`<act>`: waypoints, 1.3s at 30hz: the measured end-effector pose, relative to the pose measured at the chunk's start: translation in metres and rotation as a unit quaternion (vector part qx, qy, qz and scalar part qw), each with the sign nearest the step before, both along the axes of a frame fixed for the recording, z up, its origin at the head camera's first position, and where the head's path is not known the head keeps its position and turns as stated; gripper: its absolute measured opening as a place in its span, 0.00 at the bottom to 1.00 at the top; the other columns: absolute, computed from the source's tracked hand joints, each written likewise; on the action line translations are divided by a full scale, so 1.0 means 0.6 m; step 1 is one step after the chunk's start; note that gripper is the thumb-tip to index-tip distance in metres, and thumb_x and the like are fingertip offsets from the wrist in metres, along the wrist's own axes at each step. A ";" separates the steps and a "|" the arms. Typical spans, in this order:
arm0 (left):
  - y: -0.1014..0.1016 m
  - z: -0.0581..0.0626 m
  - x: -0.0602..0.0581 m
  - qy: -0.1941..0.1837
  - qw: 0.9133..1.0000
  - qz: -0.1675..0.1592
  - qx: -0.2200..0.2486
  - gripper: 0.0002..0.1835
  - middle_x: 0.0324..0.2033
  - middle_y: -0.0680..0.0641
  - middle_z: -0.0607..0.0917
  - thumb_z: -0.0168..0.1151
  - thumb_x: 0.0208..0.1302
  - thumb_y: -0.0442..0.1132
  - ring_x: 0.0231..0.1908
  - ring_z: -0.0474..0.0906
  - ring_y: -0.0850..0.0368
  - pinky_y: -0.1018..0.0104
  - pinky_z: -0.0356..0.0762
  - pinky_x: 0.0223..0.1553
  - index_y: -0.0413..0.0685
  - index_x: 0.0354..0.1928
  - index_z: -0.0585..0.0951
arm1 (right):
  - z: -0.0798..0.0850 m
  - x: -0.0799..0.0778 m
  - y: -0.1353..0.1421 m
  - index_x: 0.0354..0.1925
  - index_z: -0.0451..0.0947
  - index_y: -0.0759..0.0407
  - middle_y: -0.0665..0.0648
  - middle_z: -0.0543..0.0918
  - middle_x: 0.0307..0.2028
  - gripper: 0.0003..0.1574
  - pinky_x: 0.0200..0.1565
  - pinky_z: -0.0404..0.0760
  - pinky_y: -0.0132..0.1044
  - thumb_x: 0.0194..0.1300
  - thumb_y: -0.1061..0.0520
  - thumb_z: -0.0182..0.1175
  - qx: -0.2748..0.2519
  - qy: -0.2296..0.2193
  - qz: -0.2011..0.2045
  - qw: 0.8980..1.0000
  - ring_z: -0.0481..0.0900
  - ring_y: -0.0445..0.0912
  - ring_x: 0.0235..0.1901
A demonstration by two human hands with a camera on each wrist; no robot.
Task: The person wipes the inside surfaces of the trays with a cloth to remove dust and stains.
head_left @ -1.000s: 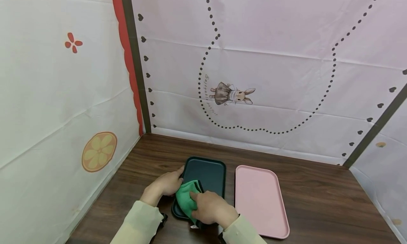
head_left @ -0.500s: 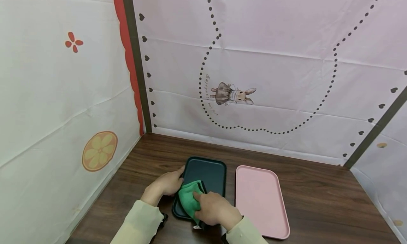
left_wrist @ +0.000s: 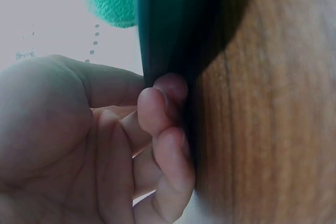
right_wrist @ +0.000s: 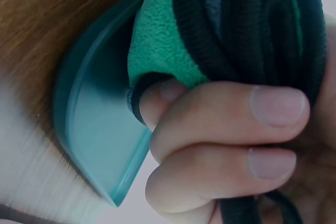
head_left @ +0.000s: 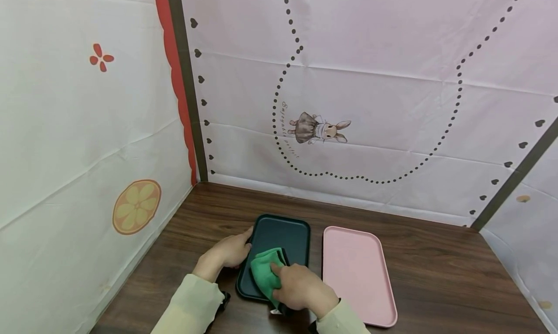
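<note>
In the head view, your left hand (head_left: pixel 231 249) is gripping the dark green rectangular tray (head_left: pixel 281 235) at its nine-o'clock edge, while your right hand (head_left: pixel 298 285) is holding the folded green cloth (head_left: pixel 265 271) against the tray's six-o'clock half. A pink rectangular tray (head_left: pixel 357 271) is lying just beside it at three o'clock — both are resting on the wood-grain tabletop (head_left: pixel 436 266). In the left wrist view, your thumb and bent fingers are pinching the tray's side. In the right wrist view, your fingers are gripping the cloth's dark-edged folds — the tray is showing at nine o'clock.
</note>
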State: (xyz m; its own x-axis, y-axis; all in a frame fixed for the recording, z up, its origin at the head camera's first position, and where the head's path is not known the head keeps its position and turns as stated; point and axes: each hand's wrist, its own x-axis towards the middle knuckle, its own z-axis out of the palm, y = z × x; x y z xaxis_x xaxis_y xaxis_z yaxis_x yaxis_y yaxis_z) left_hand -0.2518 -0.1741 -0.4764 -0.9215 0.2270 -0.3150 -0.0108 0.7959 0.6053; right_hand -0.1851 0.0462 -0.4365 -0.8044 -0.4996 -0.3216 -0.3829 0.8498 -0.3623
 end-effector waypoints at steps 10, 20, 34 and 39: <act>0.000 -0.004 -0.001 0.005 1.000 -0.002 -0.004 0.32 0.15 0.47 0.79 0.47 0.82 0.43 0.13 0.69 0.56 0.61 0.73 0.23 0.52 0.83 0.54 | -0.005 0.000 0.012 0.75 0.70 0.49 0.55 0.89 0.38 0.40 0.39 0.82 0.40 0.68 0.47 0.66 0.005 0.009 -0.005 1.000 0.82 0.41 0.36; 0.001 -0.004 -0.002 0.007 1.000 -0.010 -0.007 0.33 0.15 0.47 0.78 0.47 0.82 0.42 0.13 0.69 0.56 0.62 0.72 0.22 0.51 0.83 0.53 | -0.001 0.003 0.026 0.76 0.68 0.52 0.50 0.76 0.20 0.41 0.36 0.77 0.39 0.69 0.47 0.65 0.000 0.000 -0.015 1.000 0.76 0.41 0.29; 0.002 0.001 -0.001 0.009 1.000 -0.010 -0.008 0.33 0.15 0.47 0.78 0.47 0.82 0.42 0.14 0.70 0.56 0.62 0.72 0.23 0.51 0.83 0.53 | -0.002 0.004 0.044 0.76 0.69 0.54 0.54 0.79 0.23 0.41 0.35 0.76 0.39 0.69 0.48 0.66 -0.009 0.004 -0.029 1.000 0.75 0.43 0.28; 0.002 0.002 0.000 0.005 1.000 -0.006 -0.005 0.33 0.15 0.47 0.78 0.47 0.82 0.42 0.14 0.71 0.56 0.62 0.72 0.23 0.51 0.83 0.53 | -0.006 0.004 0.053 0.75 0.70 0.55 0.60 0.89 0.42 0.41 0.41 0.82 0.43 0.67 0.47 0.66 -0.006 0.020 -0.029 0.999 0.83 0.46 0.43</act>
